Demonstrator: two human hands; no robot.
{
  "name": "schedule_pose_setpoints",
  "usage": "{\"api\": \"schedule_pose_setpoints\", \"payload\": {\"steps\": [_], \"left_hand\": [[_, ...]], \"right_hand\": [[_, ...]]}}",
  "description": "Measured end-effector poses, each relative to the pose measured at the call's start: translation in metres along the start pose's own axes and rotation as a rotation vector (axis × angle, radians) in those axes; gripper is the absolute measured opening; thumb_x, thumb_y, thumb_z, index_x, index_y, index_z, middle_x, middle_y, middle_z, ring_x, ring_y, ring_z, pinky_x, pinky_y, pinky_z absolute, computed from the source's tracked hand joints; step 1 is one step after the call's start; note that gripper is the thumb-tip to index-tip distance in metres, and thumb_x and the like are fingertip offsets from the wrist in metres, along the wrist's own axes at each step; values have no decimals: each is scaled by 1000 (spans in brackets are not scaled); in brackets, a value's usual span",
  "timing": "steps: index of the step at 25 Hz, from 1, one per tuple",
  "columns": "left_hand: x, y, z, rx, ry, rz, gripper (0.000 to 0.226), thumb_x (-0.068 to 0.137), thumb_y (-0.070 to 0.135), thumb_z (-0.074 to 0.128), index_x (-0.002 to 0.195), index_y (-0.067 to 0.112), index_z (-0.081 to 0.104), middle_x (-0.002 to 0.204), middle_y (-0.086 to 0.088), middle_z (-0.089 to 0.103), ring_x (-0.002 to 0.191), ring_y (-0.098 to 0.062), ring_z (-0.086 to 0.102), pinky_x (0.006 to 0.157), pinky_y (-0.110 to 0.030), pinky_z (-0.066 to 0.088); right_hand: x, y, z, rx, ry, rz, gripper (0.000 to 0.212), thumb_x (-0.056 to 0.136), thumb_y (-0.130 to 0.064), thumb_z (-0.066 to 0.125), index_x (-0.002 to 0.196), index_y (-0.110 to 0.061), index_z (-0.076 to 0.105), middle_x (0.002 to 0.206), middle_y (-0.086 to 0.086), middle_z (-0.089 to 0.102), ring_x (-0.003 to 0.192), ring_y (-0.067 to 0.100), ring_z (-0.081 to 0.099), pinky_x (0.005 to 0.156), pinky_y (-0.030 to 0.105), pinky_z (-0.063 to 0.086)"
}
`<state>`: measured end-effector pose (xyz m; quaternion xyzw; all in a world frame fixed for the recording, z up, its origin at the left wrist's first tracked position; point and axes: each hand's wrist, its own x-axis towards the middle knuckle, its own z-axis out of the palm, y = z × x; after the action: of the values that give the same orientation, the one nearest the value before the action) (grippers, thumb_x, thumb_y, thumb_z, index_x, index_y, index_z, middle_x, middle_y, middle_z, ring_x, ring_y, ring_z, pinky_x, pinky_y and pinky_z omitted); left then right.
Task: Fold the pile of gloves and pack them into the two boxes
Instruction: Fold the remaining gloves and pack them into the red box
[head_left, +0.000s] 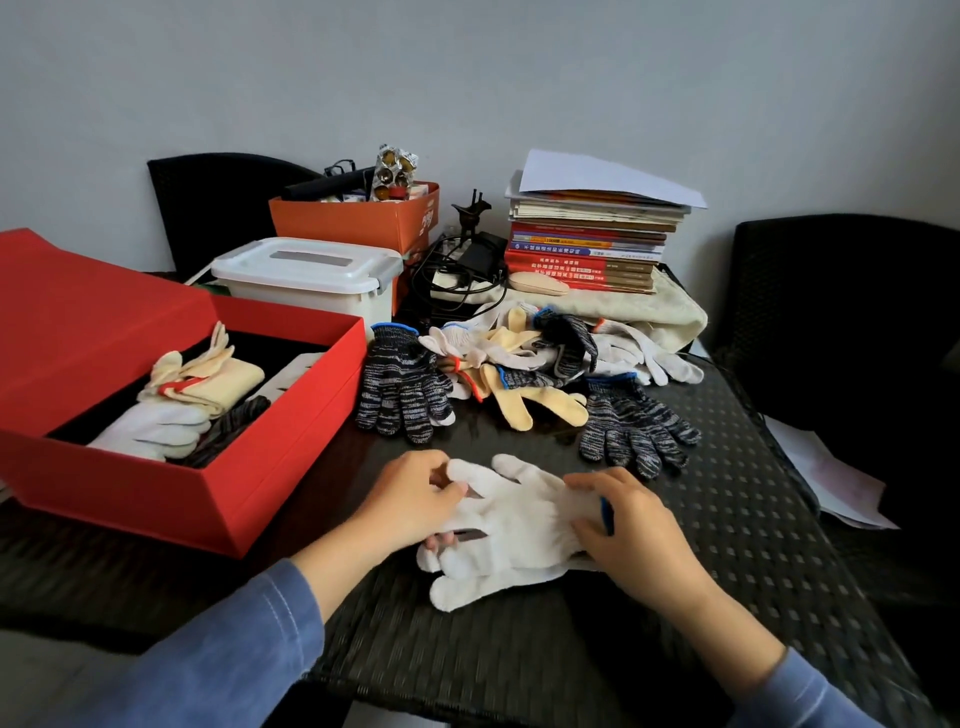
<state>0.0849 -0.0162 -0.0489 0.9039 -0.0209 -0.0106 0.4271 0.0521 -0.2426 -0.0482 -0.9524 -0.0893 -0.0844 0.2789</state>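
Here, my left hand (415, 499) pinches the fingers of a white glove (514, 525). My right hand (631, 525) grips its cuff. It lies on the counter (753, 545).

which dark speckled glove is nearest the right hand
The dark glove on the right, just beyond the right hand; the others lie farther left.

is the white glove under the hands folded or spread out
Spread out. The white glove lies flat on the table, fingers extended; the left hand holds its fingers, the right hand its cuff.

White glove (511, 525) on black table (727, 519)
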Motion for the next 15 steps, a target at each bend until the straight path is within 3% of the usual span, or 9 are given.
{"api": "schedule_pose_setpoints", "payload": {"steps": [3,6,8,10,12,15], "left_hand": [[2,0,0,307,104,53,11,88,31,58,92,22,59,95,7,66,89,-21,63,72,-36,50],[-4,9,0,595,278,214,26,89,38,55,112,27,51,117,8,52,102,-20,58,76,-32,44],[-14,14,5,601,282,501,28,84,41,56,107,25,57,112,8,53,100,-15,57,79,-28,43],[-29,15,13,610,148,694,29,76,51,49,88,28,63,94,14,59,86,-10,58,74,-25,44],[-37,10,21,708,32,747,34,73,55,45,75,29,67,80,16,62,79,-9,58,71,-26,47],[-41,3,26,824,-24,763,32,75,36,41,73,26,71,74,11,65,78,-13,61,66,-33,52]], "right_hand": [[0,4,3,25,-29,20,40,84,-19,63,122,-27,59,99,-14,49,71,5,51,69,19,36],[-1,6,2,44,-19,33,39,84,-21,63,122,-27,59,102,-14,52,74,5,53,70,18,37],[-2,5,3,36,-10,36,39,84,-21,64,122,-27,60,100,-14,51,73,4,52,69,18,37],[-3,4,4,34,-7,30,39,84,-21,63,122,-26,60,92,-17,47,70,3,50,68,18,35],[-3,4,4,29,-4,31,39,83,-20,63,122,-25,60,88,-18,45,69,2,49,68,18,34],[-4,7,3,73,4,58,40,81,-15,63,120,-23,62,94,-13,50,68,3,51,64,14,35]]}}
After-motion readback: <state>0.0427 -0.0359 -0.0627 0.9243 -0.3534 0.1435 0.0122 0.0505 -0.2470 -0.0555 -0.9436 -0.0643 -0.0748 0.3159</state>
